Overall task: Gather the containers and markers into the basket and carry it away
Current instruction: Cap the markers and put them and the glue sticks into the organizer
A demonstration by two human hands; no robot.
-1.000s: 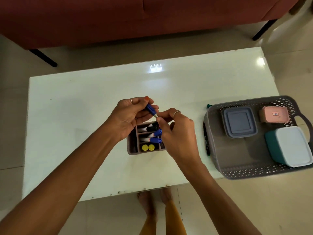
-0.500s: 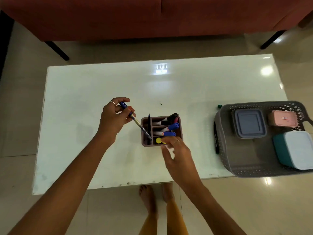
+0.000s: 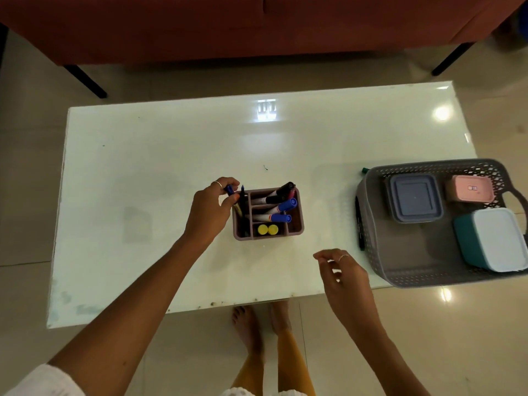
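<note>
A mauve divided organizer (image 3: 297, 232) stands mid-table with several markers (image 3: 281, 207) and two yellow caps (image 3: 267, 229) in it. My left hand (image 3: 210, 210) is at its left end, shut on a blue pen (image 3: 230, 190) whose tip goes down into the left slot. My right hand (image 3: 341, 271) hovers near the table's front edge, fingers loosely apart, holding nothing. The grey basket (image 3: 371, 252) sits at the table's right end and holds a grey-lidded container (image 3: 414, 197), a pink container (image 3: 470, 188) and a teal box with a white lid (image 3: 495, 242).
A black marker (image 3: 359, 224) lies on the white table (image 3: 143, 195) against the basket's left wall; a green cap (image 3: 364, 170) peeks out at its far corner. A red sofa (image 3: 257, 24) runs behind the table. My bare feet (image 3: 257, 324) stand under the front edge.
My left hand has lowered the blue pen from above the organizer into its left slot. My right hand has pulled back from the organizer toward the front right.
</note>
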